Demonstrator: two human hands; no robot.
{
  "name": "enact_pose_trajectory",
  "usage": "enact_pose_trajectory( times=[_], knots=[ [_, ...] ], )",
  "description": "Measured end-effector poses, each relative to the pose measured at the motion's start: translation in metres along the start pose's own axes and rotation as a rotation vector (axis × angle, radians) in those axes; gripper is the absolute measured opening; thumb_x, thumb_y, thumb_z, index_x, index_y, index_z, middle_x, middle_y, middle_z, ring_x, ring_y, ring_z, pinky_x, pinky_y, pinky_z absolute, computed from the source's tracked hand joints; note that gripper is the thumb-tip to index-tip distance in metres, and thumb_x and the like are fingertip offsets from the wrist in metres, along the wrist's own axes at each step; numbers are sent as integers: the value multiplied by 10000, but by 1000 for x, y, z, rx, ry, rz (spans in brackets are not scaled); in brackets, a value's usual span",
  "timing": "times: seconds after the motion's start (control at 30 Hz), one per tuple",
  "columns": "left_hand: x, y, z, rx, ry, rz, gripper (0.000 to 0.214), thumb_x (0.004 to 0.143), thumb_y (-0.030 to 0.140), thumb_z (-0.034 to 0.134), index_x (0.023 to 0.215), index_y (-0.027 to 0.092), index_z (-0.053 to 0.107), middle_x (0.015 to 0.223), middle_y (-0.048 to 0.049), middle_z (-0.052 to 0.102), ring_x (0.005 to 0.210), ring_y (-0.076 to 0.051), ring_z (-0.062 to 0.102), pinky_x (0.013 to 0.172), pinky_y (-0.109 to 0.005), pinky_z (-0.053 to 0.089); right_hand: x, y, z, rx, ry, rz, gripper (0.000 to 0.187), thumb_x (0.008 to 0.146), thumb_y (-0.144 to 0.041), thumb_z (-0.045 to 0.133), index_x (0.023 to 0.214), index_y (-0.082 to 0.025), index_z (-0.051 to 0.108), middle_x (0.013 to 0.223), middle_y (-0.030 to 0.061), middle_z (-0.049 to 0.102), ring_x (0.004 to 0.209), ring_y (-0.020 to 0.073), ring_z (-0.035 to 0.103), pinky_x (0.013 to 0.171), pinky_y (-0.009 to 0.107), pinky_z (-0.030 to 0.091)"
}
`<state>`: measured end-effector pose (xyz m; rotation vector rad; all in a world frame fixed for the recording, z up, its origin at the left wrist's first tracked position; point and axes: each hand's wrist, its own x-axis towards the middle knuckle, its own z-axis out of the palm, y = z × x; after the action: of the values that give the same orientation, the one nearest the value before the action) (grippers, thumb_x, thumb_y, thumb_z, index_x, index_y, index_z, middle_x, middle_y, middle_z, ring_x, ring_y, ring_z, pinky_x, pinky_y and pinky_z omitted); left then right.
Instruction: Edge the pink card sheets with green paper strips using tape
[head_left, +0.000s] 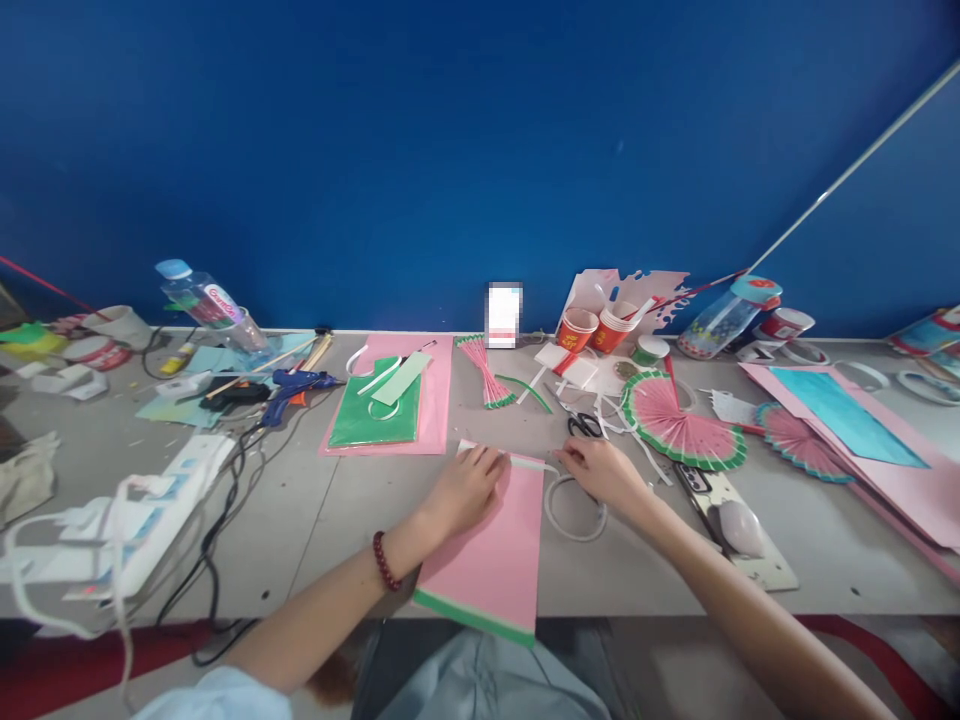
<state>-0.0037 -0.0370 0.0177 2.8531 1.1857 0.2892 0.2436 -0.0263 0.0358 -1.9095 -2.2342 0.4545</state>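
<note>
Pink paper (499, 565), edged in green along the side nearest the body, lies on the grey table (292, 520) directly beneath our left hand (469, 485), its green end reaching over the table's front edge. We have that hand spread palm down, fingers slightly bent and not closed round anything; its weight probably serves to stop the sheet from sliding, since part of it has no table under it. Just beyond and to the right of those fingers, a pale strip (529, 462) runs along the sheet's far edge towards our right hand (596, 470). There our thumb and fingers are curled close together beside the strip's end; whether they actually pinch it, we cannot tell, as the tips are too small to make out. The white tape roll (576, 538) lies just below that hand, close beside the sheet, presumably so that tape can be drawn without a long reach. Scissors (584, 424) lie just beyond the right hand, likely kept there for quick cutting. The pleated fan (675, 430) sits further right, clear of both wrists, while the blue glue gun (296, 390) rests well to the left of our left hand, where its nozzle stays away from the paper.
</note>
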Motion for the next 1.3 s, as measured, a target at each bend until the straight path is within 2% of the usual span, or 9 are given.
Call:
enact_pose_trajectory(
  times=[0.13, 0.27, 0.43, 0.5, 0.7, 0.9, 1.03, 1.17, 1.3],
  knots=[
    [-1, 5, -5, 112, -31, -8, 376, 784, 108, 478, 1158, 132, 505, 987, -108, 564, 942, -249, 505, 767, -360, 421, 3, 9, 0, 3, 100, 12, 217, 879, -330, 442, 802, -207, 603, 784, 26, 657, 696, 160, 591, 568, 238, 326],
    [3, 11, -8, 139, -31, 29, 362, 802, 88, 461, 1160, 120, 501, 983, -114, 583, 932, -239, 531, 761, -355, 420, 7, 20, 1, -93, 220, 85, 185, 884, -283, 434, 894, -196, 597, 918, 55, 656, 827, 187, 605, 631, 251, 369],
    [16, 16, -1, -1, 44, 230, 381, 828, 127, 469, 1207, 96, 481, 1186, -128, 552, 1124, -227, 480, 888, -319, 394, 12, 26, 1, -192, 183, 170, 214, 873, -306, 474, 993, -168, 586, 962, 91, 647, 871, 215, 609, 661, 267, 390],
    [22, 16, 3, -50, 55, 253, 369, 836, 109, 455, 1203, 108, 490, 1216, -113, 548, 1130, -219, 481, 903, -318, 393, 15, 25, -1, -203, 168, 202, 251, 862, -339, 495, 1017, -162, 584, 938, 93, 647, 838, 217, 613, 645, 270, 395],
    [40, 7, 7, -287, 88, 53, 238, 877, 254, 504, 1086, 177, 586, 1023, -67, 604, 963, -200, 539, 842, -323, 430, 23, 20, -5, -204, 253, 139, 256, 860, -358, 505, 1020, -184, 603, 1025, 86, 612, 957, 220, 569, 717, 273, 418],
    [57, 5, 11, -497, 45, -65, 214, 804, 370, 613, 879, 180, 676, 858, -47, 613, 877, -199, 555, 784, -304, 424, 26, 13, -10, -279, 156, 165, 264, 854, -333, 518, 1013, -151, 625, 1007, 122, 622, 964, 253, 574, 700, 299, 423],
    [60, 4, 11, -673, -19, -149, 153, 761, 326, 651, 770, 176, 677, 798, -35, 628, 822, -185, 566, 715, -266, 417, 29, 12, -12, -242, 139, 198, 270, 860, -354, 509, 990, -148, 627, 978, 120, 647, 926, 247, 598, 686, 292, 420],
    [58, -1, 12, -850, -121, -216, 179, 764, 326, 620, 809, 159, 669, 731, -20, 643, 674, -151, 560, 607, -240, 399, 35, 15, -14, -235, 99, 242, 206, 845, -267, 506, 909, -135, 652, 947, 140, 666, 877, 232, 624, 665, 276, 412],
    [58, -4, 16, -920, -79, -246, 252, 745, 364, 631, 861, 144, 672, 735, -27, 655, 661, -144, 557, 597, -232, 393, 40, 20, -16, -145, 106, 270, 185, 797, -289, 533, 795, -148, 652, 842, 127, 684, 804, 234, 639, 633, 277, 415]
  ],
)
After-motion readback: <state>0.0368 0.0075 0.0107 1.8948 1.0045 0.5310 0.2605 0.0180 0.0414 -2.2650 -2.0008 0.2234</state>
